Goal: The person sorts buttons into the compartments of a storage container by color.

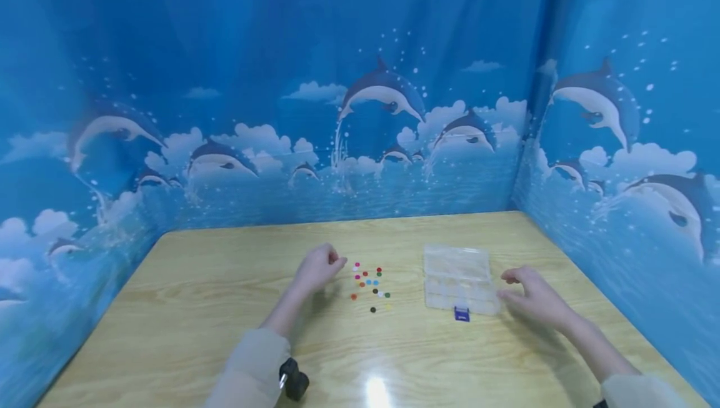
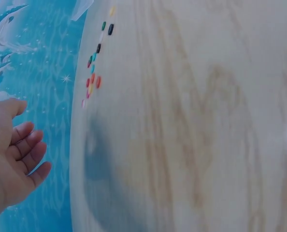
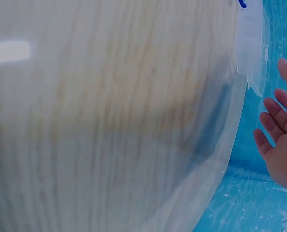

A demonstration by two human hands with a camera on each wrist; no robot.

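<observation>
Several small round coloured pieces (image 1: 365, 273), in red, pink, orange, blue, green, black, white and yellow, lie scattered on the table; they look like buttons or beads, too small to tell. Just left of them my left hand (image 1: 319, 267) hovers with loosely bent fingers and nothing held. A clear plastic compartment box (image 1: 460, 295) lies with its lid (image 1: 457, 262) raised back and a blue latch (image 1: 462, 314) at the front. Beside the box's right edge is my right hand (image 1: 531, 295), fingers relaxed and holding nothing. Whether it touches the box I cannot tell.
The wooden table (image 1: 197, 308) ends at a blue curtain (image 1: 253, 83) printed with dolphins, behind and on both sides. A black wrist device (image 1: 294, 380) sits on the left sleeve. Light glares off the table's front (image 1: 378, 391).
</observation>
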